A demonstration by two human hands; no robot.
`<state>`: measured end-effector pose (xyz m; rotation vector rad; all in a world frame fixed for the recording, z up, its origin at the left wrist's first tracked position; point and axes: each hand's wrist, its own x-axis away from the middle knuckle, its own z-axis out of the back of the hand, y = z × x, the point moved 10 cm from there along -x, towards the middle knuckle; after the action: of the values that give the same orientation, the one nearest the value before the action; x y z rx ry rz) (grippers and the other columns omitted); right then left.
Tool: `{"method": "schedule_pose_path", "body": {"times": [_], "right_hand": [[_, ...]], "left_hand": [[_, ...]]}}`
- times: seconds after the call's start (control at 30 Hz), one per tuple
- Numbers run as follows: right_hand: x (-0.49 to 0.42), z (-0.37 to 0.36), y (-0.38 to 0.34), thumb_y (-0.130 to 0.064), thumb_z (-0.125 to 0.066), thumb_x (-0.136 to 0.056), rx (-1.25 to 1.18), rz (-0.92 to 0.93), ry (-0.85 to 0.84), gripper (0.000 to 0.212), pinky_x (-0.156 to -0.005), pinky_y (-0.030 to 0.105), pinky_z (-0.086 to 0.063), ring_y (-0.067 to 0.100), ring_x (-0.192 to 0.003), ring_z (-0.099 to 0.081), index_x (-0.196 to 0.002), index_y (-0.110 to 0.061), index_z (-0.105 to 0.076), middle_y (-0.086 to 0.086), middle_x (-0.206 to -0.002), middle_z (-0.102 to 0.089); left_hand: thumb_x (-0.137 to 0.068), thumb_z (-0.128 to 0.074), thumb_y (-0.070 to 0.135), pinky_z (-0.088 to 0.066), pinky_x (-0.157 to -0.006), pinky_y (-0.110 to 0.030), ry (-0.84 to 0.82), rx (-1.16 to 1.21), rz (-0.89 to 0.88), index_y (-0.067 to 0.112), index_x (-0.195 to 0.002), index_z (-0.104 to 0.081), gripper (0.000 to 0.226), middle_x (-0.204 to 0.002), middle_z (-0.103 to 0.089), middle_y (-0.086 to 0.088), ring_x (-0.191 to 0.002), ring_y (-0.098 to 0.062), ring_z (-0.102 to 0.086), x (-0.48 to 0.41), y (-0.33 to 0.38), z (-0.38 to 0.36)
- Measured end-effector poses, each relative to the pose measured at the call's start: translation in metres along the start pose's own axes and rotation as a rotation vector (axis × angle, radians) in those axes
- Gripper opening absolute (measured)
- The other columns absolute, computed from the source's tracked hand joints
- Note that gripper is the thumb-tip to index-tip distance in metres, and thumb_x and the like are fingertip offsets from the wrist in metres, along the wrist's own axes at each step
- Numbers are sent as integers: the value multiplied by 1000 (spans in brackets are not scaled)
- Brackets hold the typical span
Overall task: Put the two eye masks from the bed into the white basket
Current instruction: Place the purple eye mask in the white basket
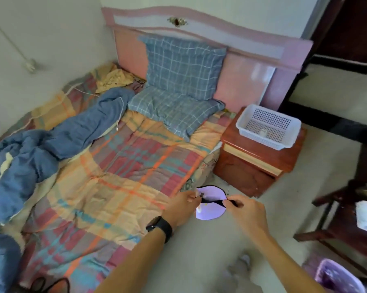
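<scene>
A pale lilac eye mask [212,210] with black trim and a black strap hangs between both hands, just off the bed's right edge over the floor. My left hand [181,206], with a black watch on its wrist, pinches the mask's left end. My right hand [247,210] pinches the black strap at the right end. The white perforated basket [268,142] stands on a red-brown nightstand [256,163] beside the bed's head, holding one small pale object. A dark object, possibly a second mask [51,283], lies at the bed's near left edge, partly cut off.
The bed [119,176] has a plaid quilt, a crumpled blue blanket [40,151] on the left and two blue checked pillows [178,81] at the pink headboard. A dark wooden chair [347,218] and a purple bin [339,278] stand on the right.
</scene>
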<state>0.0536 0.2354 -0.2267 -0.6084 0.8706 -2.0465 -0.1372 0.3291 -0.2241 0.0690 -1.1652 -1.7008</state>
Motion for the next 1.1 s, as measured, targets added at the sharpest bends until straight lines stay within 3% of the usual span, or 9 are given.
{"method": "schedule_pose_path", "body": {"times": [0.07,0.13,0.23,0.33,0.53,0.67,0.77,0.97,1.1], "right_hand": [[-30,26,23,-28,-74,-79,-25,-29,25,5,-62,29,-48,10,-69,-62,-76,-31,-74,-17,-71,-71],[-63,49,42,-29,-74,-80,-20,-45,22,7,-65,31,-50,10,-67,-63,-74,-33,-72,-16,-69,-72],[-109,73,68,-32,-72,-81,-28,-80,-13,12,-62,23,-46,5,-68,-64,-72,-38,-69,-23,-65,-68],[-156,94,97,-30,-70,-85,-1,-113,-15,6,-57,19,-41,5,-66,-62,-80,-30,-74,-21,-63,-65],[-249,116,144,-26,-67,-89,72,-155,0,6,-55,13,-38,7,-65,-58,-83,-27,-70,-16,-68,-65],[-327,108,157,-23,-67,-91,151,-123,-24,2,-67,31,-52,17,-72,-65,-89,-22,-67,-7,-79,-70],[-394,100,170,-26,-65,-93,151,-150,-16,4,-66,29,-47,15,-71,-61,-90,-24,-63,-7,-79,-69],[-508,78,211,-23,-59,-97,53,-427,-14,11,-72,33,-40,23,-83,-56,-98,-13,-61,2,-92,-65],[-558,49,233,-24,-55,-99,-13,-553,-97,10,-61,28,-38,23,-83,-58,-99,-14,-57,4,-97,-64]], "left_hand": [[-96,-47,26,-49,-79,-36,-20,-71,-7,17,-94,-71,26,-97,-74,-2,-91,-26,-65,-38,31,-20],[-96,-46,21,-49,-89,-39,-17,-131,-4,11,-115,-65,28,-115,-70,-8,-105,-29,-63,-75,57,-36],[-97,-46,22,-45,-101,-40,-9,-284,-8,13,-133,-54,37,-133,-61,-10,-123,-30,-55,-121,87,-51],[-97,-45,27,-42,-104,-42,19,-510,-37,19,-143,-42,47,-143,-51,-15,-133,-32,-43,-166,113,-65],[-95,-44,40,-20,-119,-46,10,-650,-92,24,-153,-20,65,-162,-21,-5,-148,-28,-18,-260,139,-95],[-93,-43,44,-10,-122,-50,12,-688,-95,26,-154,-7,73,-165,-10,-4,-151,-28,-5,-333,142,-106],[-92,-40,44,-6,-120,-54,-7,-676,-92,25,-154,-5,74,-166,-4,-4,-151,-28,0,-401,147,-109],[-90,-52,51,1,-119,-54,-62,-706,-97,23,-155,2,89,-165,9,-2,-151,-25,7,-523,162,-113],[-87,-46,66,0,-121,-54,-140,-714,-119,24,-153,15,99,-163,18,1,-150,-21,12,-576,158,-121]]}}
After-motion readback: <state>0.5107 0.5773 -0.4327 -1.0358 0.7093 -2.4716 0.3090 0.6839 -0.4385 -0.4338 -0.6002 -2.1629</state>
